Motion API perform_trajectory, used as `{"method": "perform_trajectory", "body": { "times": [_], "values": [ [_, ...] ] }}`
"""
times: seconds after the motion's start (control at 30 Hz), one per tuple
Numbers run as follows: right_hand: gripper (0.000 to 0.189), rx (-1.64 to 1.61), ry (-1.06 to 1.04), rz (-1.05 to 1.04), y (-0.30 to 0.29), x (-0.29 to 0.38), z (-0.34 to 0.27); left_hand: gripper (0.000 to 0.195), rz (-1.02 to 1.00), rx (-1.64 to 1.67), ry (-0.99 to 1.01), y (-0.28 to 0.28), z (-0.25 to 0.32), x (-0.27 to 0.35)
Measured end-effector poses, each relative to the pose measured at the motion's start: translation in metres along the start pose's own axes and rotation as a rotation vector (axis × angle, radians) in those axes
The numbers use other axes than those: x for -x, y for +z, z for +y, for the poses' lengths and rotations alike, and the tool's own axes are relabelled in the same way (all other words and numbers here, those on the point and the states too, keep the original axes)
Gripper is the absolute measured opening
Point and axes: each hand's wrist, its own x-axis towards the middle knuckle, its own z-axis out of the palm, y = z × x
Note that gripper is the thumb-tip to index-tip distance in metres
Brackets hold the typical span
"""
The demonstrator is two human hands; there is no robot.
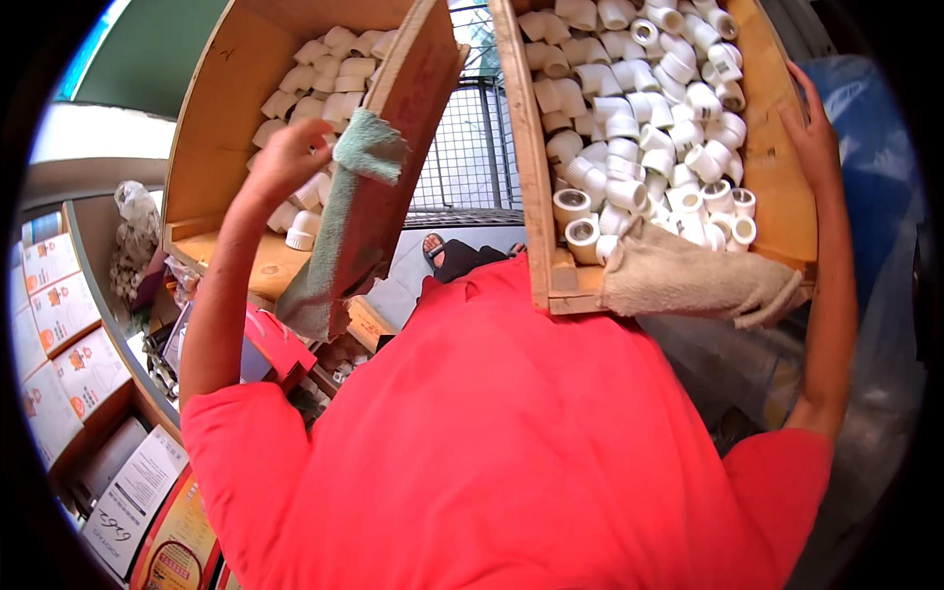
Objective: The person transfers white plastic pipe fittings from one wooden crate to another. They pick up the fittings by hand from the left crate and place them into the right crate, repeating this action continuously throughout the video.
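Two wooden boxes of white plastic pipe fittings stand before me. My left hand (293, 153) is over the left wooden box (210, 140), beside a green cloth (369, 147) draped on that box's side wall. Its fingers are curled and slightly blurred, so a grip is not visible. White elbow fittings (324, 74) lie behind it. With the thumb inside and fingers along the outside, my right hand (811, 140) holds the right side wall of the right wooden box (782, 192). Elbow fittings (627, 118) heap up in this box, some with metal inserts. A beige cloth (693, 276) covers part of its front edge.
A wire-mesh rack (464, 147) shows between the boxes. Shelves at left hold white cartons (66, 310) and a yellow-orange box (173, 538). A pink box (276, 339) sits under the left box. Blue plastic sheeting (863, 133) hangs at right.
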Motion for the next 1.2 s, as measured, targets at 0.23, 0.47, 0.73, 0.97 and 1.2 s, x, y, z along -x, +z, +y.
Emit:
{"method": "perform_trajectory", "body": {
  "times": [0.23, 0.47, 0.73, 0.97, 1.2],
  "values": [
    [0.054, -0.027, -0.056, -0.023, 0.003, -0.002, 0.021, 0.025, 0.279, 0.081, 0.232, -0.043, 0.131, -0.002],
    [0.058, -0.011, 0.031, 0.032, -0.001, 0.003, -0.018, 0.022, 0.02, 0.048, 0.418, 0.021, 0.248, -0.014],
    [0.058, -0.012, 0.018, 0.056, -0.003, 0.009, -0.023, 0.02, -0.274, -0.275, 0.63, 0.094, 0.282, -0.035],
    [0.058, 0.015, -0.006, 0.042, -0.003, 0.007, -0.018, 0.024, -0.535, -0.464, 0.594, 0.119, 0.286, -0.036],
    [0.058, -0.01, 0.017, 0.028, -0.004, 0.006, -0.018, 0.03, -0.697, -0.506, 0.723, 0.126, 0.303, -0.023]
  ]
}}
